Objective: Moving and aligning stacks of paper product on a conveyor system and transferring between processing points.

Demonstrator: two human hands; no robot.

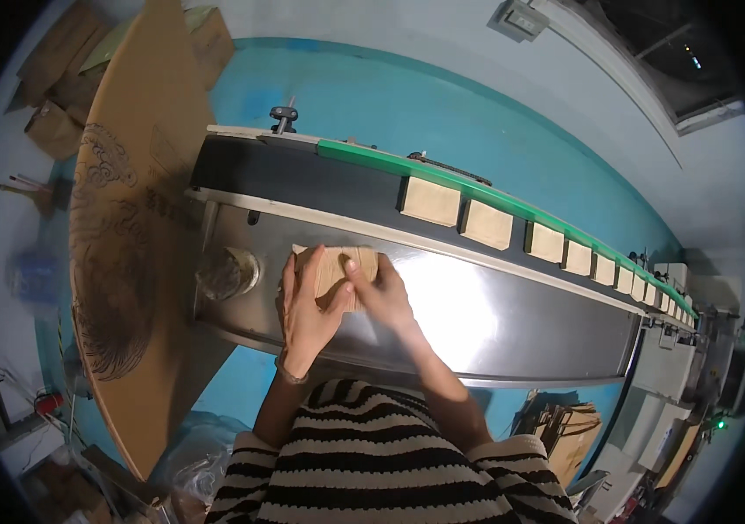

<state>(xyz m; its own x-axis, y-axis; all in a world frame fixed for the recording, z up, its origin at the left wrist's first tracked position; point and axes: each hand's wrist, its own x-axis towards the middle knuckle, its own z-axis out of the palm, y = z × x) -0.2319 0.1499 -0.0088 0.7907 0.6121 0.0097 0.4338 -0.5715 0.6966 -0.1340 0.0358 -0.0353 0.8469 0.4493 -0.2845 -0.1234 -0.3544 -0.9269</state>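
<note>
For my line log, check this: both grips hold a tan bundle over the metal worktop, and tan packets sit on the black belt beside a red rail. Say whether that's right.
Not quite: the head view shows a green rail, not red. The rest stands: left grip and right grip hold the tan bundle over the metal worktop, and tan packets sit on the black belt.

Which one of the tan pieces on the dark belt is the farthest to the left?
The end piece, above and right of the right hand: every other piece on the dark belt lies to its right.
</note>
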